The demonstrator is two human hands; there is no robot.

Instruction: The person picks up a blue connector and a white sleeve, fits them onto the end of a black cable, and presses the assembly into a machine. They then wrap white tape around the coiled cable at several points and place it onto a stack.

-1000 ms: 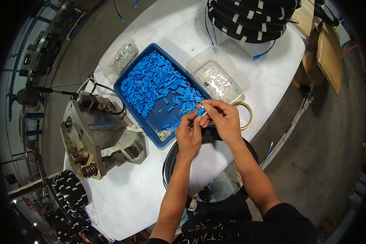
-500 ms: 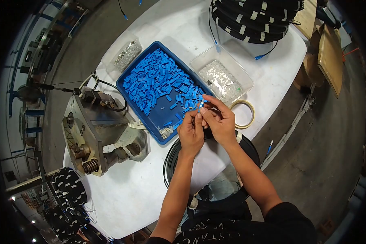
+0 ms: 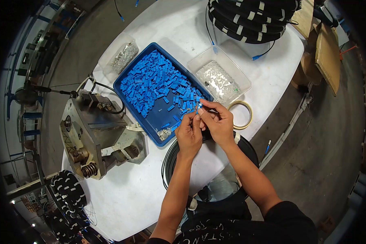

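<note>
Hands meet over the blue tray's [image 3: 128,91] near corner: left hand [image 3: 190,134] and right hand [image 3: 218,122] pinch one small blue connector [image 3: 199,108] between their fingertips. A tape roll [image 3: 240,115] lies just right on the counter [image 3: 130,191].

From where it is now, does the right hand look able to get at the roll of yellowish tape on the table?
Probably yes. The roll of yellowish tape lies on the white table just beside the right hand with nothing between them, but both hands are pinching a small blue plastic connector, so the hand would have to let go first.
</note>
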